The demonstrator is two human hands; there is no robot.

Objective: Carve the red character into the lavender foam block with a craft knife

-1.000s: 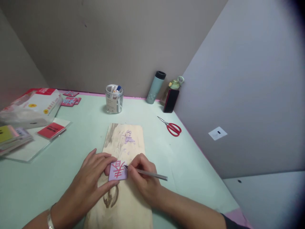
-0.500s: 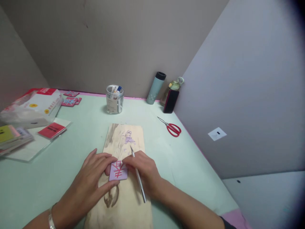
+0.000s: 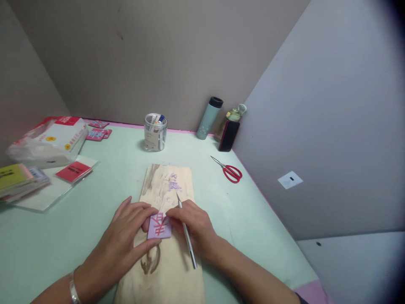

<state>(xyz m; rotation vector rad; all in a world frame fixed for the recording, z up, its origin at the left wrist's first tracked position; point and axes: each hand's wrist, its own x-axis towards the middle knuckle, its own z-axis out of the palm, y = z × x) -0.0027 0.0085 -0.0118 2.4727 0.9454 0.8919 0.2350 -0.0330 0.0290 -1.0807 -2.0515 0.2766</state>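
Filling the frame: pale green table point(image 3: 247, 211)
Wooden board point(image 3: 164, 274): lower centre, lying flat on the table
Left hand point(image 3: 122, 240): fingers and thumb pinching the lilac tile point(image 3: 160, 226) by its left edge
Right hand point(image 3: 198, 226): curled around a thin craft knife point(image 3: 187, 238), fingertips touching the tile
Lilac tile: red character on top, flat on the board, between both hands

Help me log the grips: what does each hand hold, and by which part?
Left hand pinches the small lilac square with a red cut-out character by its left edge; right hand holds the thin silver craft knife mid-shaft.
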